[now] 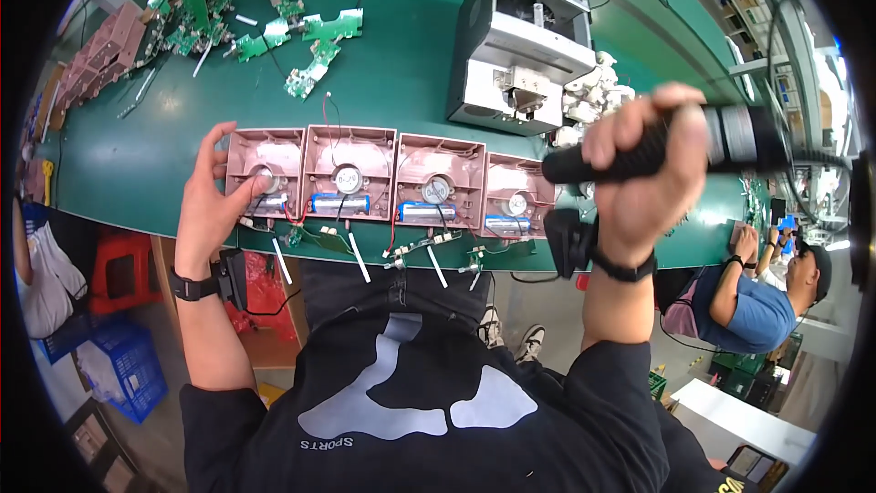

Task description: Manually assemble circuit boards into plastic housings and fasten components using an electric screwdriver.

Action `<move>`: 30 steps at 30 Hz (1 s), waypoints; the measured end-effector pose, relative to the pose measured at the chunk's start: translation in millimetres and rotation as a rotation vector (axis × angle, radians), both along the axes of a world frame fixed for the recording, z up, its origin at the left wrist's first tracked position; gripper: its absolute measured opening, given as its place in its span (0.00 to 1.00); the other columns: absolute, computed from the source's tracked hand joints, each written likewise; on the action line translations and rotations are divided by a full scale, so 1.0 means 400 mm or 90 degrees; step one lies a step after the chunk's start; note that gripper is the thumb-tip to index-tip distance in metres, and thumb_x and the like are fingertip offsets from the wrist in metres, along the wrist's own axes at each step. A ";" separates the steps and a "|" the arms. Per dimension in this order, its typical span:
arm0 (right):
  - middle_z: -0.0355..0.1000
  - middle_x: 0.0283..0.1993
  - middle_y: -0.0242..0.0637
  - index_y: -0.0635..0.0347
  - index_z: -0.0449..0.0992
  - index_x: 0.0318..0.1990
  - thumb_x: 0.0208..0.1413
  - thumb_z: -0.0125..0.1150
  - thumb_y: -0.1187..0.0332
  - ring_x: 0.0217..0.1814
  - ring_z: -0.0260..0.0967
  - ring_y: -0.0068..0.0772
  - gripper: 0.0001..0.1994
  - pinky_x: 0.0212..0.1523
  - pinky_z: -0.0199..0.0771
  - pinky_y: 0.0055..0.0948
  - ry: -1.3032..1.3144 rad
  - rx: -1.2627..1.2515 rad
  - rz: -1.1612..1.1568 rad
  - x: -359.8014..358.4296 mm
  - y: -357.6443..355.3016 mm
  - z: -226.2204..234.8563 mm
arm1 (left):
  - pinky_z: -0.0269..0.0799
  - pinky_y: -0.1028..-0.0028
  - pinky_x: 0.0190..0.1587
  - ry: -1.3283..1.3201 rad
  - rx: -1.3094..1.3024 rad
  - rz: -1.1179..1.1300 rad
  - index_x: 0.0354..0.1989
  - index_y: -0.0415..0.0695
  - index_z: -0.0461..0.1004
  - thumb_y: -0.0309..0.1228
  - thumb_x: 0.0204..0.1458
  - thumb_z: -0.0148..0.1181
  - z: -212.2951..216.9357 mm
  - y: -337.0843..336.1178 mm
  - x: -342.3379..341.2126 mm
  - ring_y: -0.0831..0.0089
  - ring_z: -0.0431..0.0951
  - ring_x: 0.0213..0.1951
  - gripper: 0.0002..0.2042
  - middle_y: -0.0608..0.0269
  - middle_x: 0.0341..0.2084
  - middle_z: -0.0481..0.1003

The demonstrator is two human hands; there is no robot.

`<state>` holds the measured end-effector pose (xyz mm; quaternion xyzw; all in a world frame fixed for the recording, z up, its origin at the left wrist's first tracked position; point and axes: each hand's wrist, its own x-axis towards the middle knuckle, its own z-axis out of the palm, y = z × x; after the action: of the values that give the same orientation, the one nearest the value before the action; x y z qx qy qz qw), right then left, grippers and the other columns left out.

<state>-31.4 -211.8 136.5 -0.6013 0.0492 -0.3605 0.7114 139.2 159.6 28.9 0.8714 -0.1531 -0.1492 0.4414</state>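
Note:
Several pink plastic housings stand in a row along the near side of the bench. Each holds a round speaker and a blue-and-silver battery cell. My left hand (206,203) grips the leftmost housing (265,144), fingers over its outer left wall and thumb inside by the speaker (266,179). Raised above the right end of the row, my right hand (646,172) is closed around a black corded electric screwdriver (630,162), held sideways and slightly blurred. Green circuit boards (326,239) hang on wires at the housings' near edge, with white strips beside them.
A grey-and-black machine (525,46) stands behind the row, with small white parts (598,82) beside it. Loose green circuit boards (196,14) and stacked pink housings (100,57) lie at the far left. A co-worker (753,297) sits at the right.

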 end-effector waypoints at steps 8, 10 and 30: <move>0.67 0.29 0.38 0.57 0.63 0.52 0.66 0.62 0.49 0.22 0.66 0.33 0.24 0.26 0.72 0.36 -0.004 -0.097 0.021 -0.087 0.059 -0.095 | 0.80 0.67 0.47 -0.012 -0.018 -0.012 0.72 0.52 0.63 0.31 0.51 0.77 -0.008 -0.005 0.014 0.67 0.81 0.46 0.39 0.55 0.46 0.80; 0.67 0.29 0.39 0.58 0.63 0.52 0.66 0.63 0.49 0.22 0.66 0.33 0.23 0.27 0.72 0.36 0.013 -0.103 -0.015 -0.086 0.060 -0.115 | 0.80 0.67 0.47 -0.020 -0.015 -0.018 0.72 0.52 0.63 0.32 0.51 0.77 -0.008 -0.006 0.013 0.68 0.81 0.46 0.39 0.55 0.46 0.80; 0.68 0.30 0.39 0.58 0.64 0.51 0.64 0.66 0.52 0.23 0.65 0.33 0.23 0.26 0.72 0.35 0.025 -0.090 0.049 -0.069 0.055 -0.113 | 0.80 0.67 0.47 -0.018 -0.026 -0.015 0.71 0.53 0.64 0.32 0.51 0.78 -0.008 -0.001 0.008 0.68 0.81 0.46 0.39 0.56 0.46 0.80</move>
<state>-59.1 -189.8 91.1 -0.6582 0.0147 -0.3235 0.6796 142.2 159.1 25.9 0.8622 -0.1727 -0.1393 0.4554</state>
